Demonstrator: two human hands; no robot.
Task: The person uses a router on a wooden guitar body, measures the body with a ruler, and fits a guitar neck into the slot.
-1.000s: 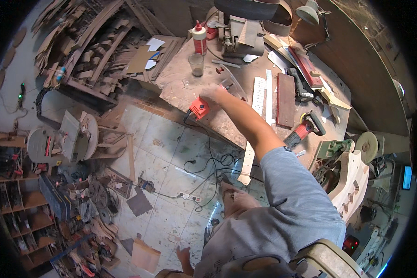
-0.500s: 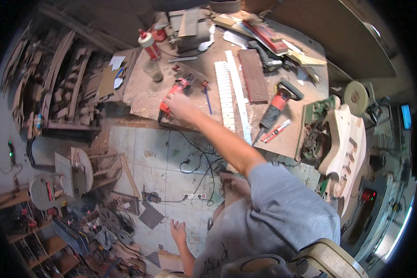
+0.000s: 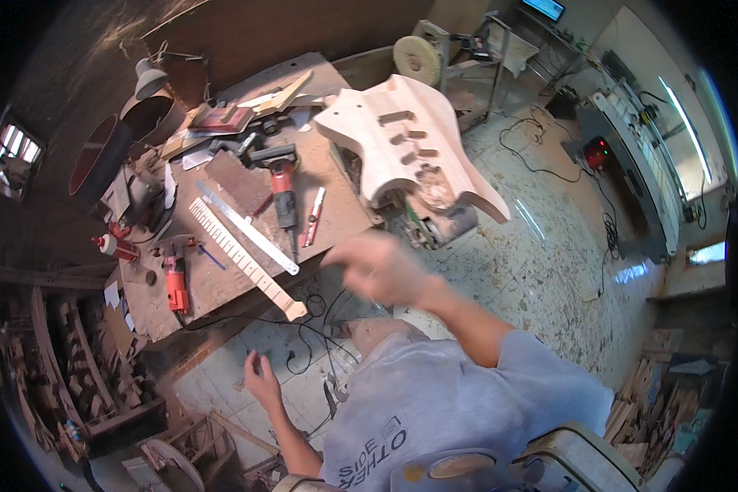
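Observation:
My right hand [image 3: 377,266], blurred by motion, is in the air off the front right edge of the workbench [image 3: 344,221]. Its fingers look stretched and apart, with nothing seen in them. Lower left, my left hand [image 3: 261,379] hangs over the tiled floor, fingers spread and holding nothing. A pale guitar neck [image 3: 246,254] with fret lines lies on the bench beside a metal ruler [image 3: 258,238]. The red-and-black angle grinder [image 3: 283,193] and a red-and-white tool [image 3: 312,215] are nearest my right hand. A carved, unpainted guitar body [image 3: 451,148] sits tilted past the bench's right end.
At the bench's left stand a red power tool [image 3: 176,287] and a red-and-white bottle [image 3: 116,248]. Black cables [image 3: 307,332] loop on the floor under the front edge. A round buffing wheel [image 3: 416,61] stands behind the guitar body. Wood scraps fill a rack [image 3: 82,361].
My right hand has let go of the red power tool and swung right, away from the bench's left side. The view has turned right, bringing the guitar body toward the middle.

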